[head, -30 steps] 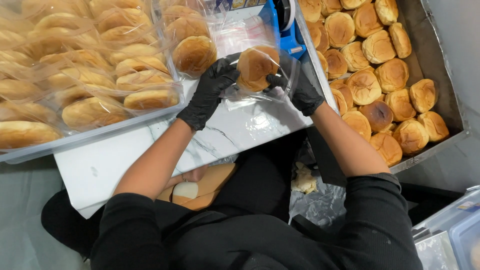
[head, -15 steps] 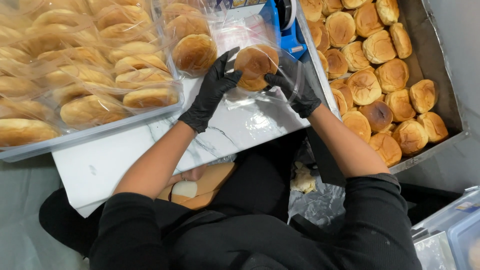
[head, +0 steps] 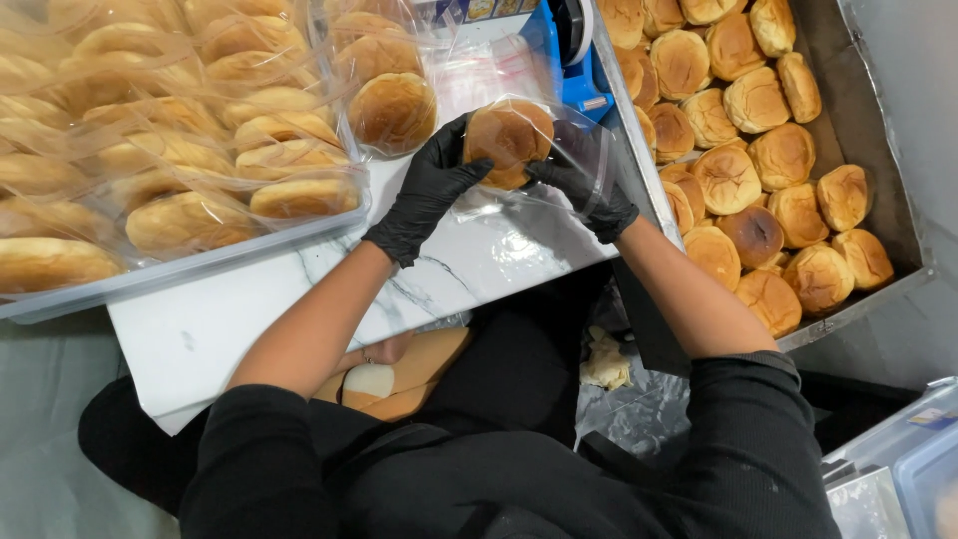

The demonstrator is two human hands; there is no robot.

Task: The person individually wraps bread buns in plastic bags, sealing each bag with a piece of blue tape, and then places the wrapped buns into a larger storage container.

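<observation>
A round golden bun (head: 509, 140) sits partly inside a clear plastic bag (head: 574, 165) held above the white marbled board (head: 299, 299). My left hand (head: 429, 190), in a black glove, grips the bun's left side. My right hand (head: 584, 190), also gloved in black, is inside or under the bag film and holds the bag around the bun's right side. Both hands are close together near the board's far edge.
A tray (head: 190, 265) of bagged buns lies at the left, with one bagged bun (head: 394, 110) at its right end. A metal tray (head: 888, 235) of loose buns fills the right. A blue tape dispenser (head: 569, 50) stands behind the hands. Clear plastic bins (head: 898, 469) sit at bottom right.
The bun has gone deeper into the clear bag and both hands have shifted slightly. My right hand moved down around the bag's right side.
</observation>
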